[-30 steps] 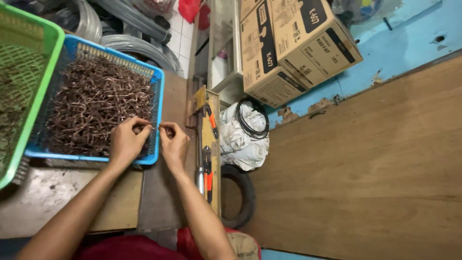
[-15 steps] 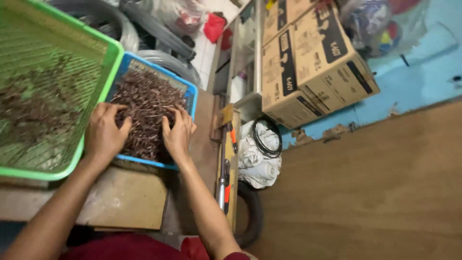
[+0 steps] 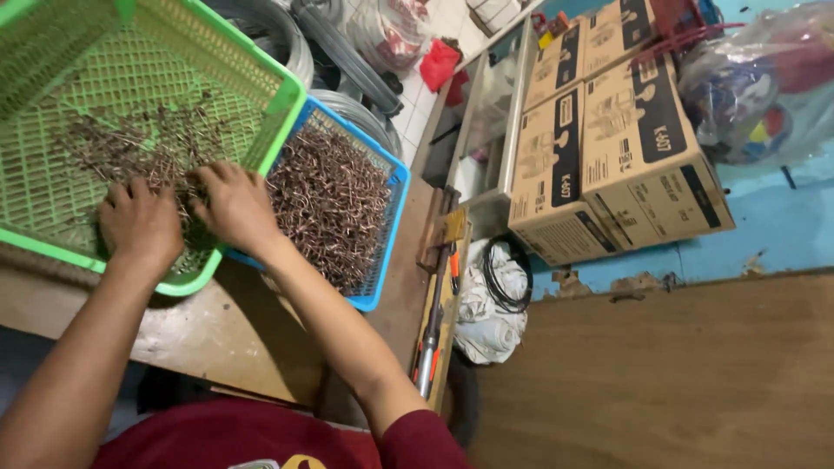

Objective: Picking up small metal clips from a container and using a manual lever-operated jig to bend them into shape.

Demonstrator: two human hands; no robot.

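- Cluttered workshop corner, seen from above: a worn tabletop with a scuffed pale surface carries two plastic mesh baskets set side by side.
- At far left, the green basket holds a thin scatter of small brown metal pieces across its mesh floor.
- Left hand lies palm down inside the green basket near its front rim, fingers curled onto the pieces, which spread out just beyond and under the fingertips; whether anything is pinched cannot be told.
- Right hand rests just beside it, also palm down over the green basket's right front corner, fingers bent down into the same pieces; its grip cannot be told either.
- Just to the right, touching the green one, the blue basket is heaped with a far thicker pile of the same brown pieces, close to the right wrist.
- A dark red sleeve shows at the bottom edge.
- Along the tabletop's right edge lies a narrow wooden strip with hand tools, orange-handled ones among them.
- Below on the floor sits a white sack with a coil of black cable on top.
- Farther right, stacked cardboard boxes stand against a blue wall, and a brown wooden panel fills the lower right.
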